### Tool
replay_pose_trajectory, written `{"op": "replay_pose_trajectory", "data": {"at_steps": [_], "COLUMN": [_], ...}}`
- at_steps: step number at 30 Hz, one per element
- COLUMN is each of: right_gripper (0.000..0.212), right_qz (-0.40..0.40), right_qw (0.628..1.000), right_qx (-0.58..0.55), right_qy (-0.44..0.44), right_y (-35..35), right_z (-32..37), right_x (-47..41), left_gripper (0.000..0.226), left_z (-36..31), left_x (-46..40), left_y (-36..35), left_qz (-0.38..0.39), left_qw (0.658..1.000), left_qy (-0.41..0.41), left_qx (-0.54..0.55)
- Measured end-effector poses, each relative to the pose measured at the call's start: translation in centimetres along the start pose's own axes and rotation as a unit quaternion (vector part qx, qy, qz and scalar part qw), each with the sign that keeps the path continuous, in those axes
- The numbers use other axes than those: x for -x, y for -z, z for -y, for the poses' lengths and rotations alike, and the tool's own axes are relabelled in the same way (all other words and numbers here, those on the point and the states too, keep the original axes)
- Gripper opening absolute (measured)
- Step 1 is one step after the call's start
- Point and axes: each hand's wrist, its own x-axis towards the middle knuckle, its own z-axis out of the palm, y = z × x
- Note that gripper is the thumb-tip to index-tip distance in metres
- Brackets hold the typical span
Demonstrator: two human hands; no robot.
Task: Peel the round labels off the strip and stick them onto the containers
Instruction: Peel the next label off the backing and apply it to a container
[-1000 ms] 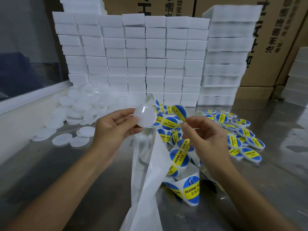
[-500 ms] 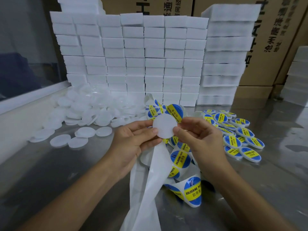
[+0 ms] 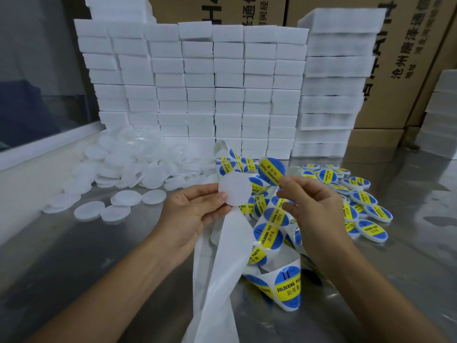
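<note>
**Label lifted, blank container held up to meet it**

My left hand point(image 3: 190, 214) pinches a blank white container point(image 3: 235, 191) by its near-left edge, thumb on the face and fingers behind, so the flat round face tilts toward me and stays bare for the sticker. My right hand point(image 3: 314, 209) pinches a round blue-and-yellow label point(image 3: 271, 170) by its lower rim only; I judge that keeps most of the adhesive side off my fingers. The label hangs just beside the container's upper right, overlapping it or close to it; I cannot tell whether they touch.

The label strip point(image 3: 269, 233) coils below my hands toward the near middle of the tabletop point(image 3: 86, 256), its stripped white backing point(image 3: 222, 280) trailing off the near edge. Unlabelled containers point(image 3: 128, 174) lie heaped toward the far left, finished labelled ones point(image 3: 356, 201) to the right. That split looks deliberate: pick up from the left, put down on the right.

Next, I'd centre the label and press it down.
</note>
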Motion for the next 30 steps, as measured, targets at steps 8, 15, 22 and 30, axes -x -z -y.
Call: {"op": "replay_pose_trajectory", "data": {"at_steps": [8,15,22,30], "right_gripper": [0.017,0.027,0.011,0.008], "right_qz": [0.104,0.112,0.118,0.112], "right_qw": [0.993,0.993,0.992,0.993], "right_qx": [0.013,0.032,0.035,0.034], "right_qy": [-0.052,-0.029,-0.026,-0.024], "right_y": [-0.6,-0.7,-0.7,-0.7], "right_z": [-0.5,-1.1,-1.2,-1.0], "right_x": [0.2,0.0,0.1,0.2], "left_gripper": [0.027,0.027,0.025,0.026], "left_z": [0.1,-0.2,-0.2,-0.1], "left_x": [0.2,0.5,0.6,0.7], "left_y": [-0.2,-0.6,-0.7,-0.7], "left_qz": [0.0,0.027,0.039,0.044], "left_qw": [1.0,0.999,0.998,0.997], "left_qy": [0.007,0.0,-0.001,-0.007], "left_qx": [-0.022,-0.039,-0.043,-0.055]}}
